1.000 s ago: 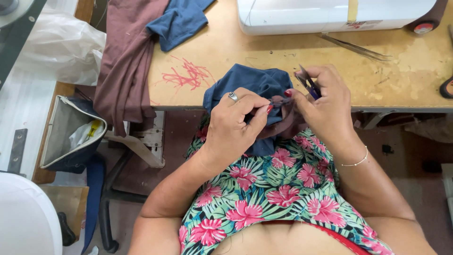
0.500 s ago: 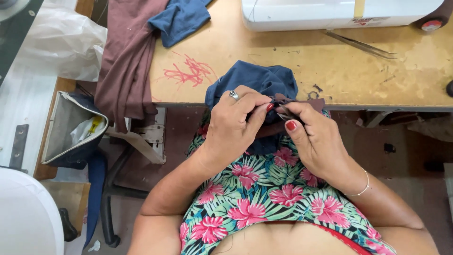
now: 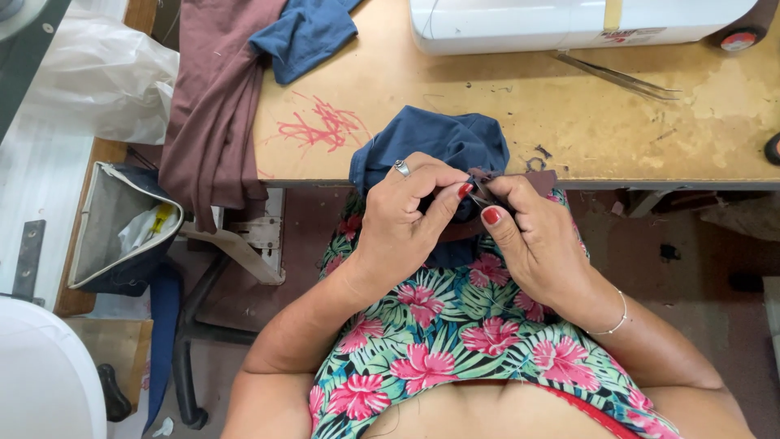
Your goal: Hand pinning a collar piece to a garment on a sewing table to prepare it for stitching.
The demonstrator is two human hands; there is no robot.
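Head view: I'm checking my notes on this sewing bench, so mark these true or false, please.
1. Both hands, left hand and right hand, pinch the dark blue fabric. True.
2. The maroon cloth lies folded in the person's lap. False: it hangs over the table's left edge.
3. Metal tweezers lie beside the white sewing machine. True.
4. The left hand is bare of jewellery. False: it wears a ring.
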